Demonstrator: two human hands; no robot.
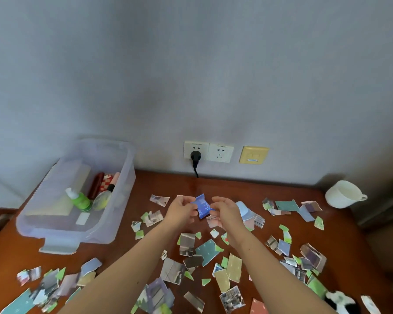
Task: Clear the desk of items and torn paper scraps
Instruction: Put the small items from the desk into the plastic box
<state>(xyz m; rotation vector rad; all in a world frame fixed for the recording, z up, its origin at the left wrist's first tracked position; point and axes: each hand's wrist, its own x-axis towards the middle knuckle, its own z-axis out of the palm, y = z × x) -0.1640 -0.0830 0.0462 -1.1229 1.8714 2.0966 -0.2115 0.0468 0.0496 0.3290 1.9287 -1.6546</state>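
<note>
Items I log on the head feed, working from afar:

1. Desk point(225, 186): brown wood, set against a pale wall.
2. Torn paper scraps point(208, 249): many, in teal, green, grey and purple. They lie loose over most of the desk top, from the near edge up to the hands and across to the right side.
3. Blue packet point(202, 206): small and crinkled, held up above the desk between the two hands, at the far middle.
4. Left hand point(182, 210): fingers curled, thumb and fingertips pinching the packet's left edge.
5. Right hand point(227, 211): fingers curled, thumb pressed to the packet's right edge, so it grips that side. A pinkish scrap shows just under its fingertips; I cannot tell whether it touches it.
6. Clear plastic bin point(126, 182): on the desk's far left, lid off. Inside I count a green bottle point(81, 200) lying tilted, a round tin point(101, 199) beside it, a dark red item point(95, 185), a checked item point(107, 177) and a beige pad point(61, 191).
7. White cup point(343, 193): far right corner, tipped toward me, well apart from the hands.
8. Wall: a double socket point(220, 152) with a black plug point(195, 156) in its left half, and a yellow plate point(254, 154) beside it.
9. Black-and-white object point(339, 301): near right edge; I cannot tell what it is.
</note>
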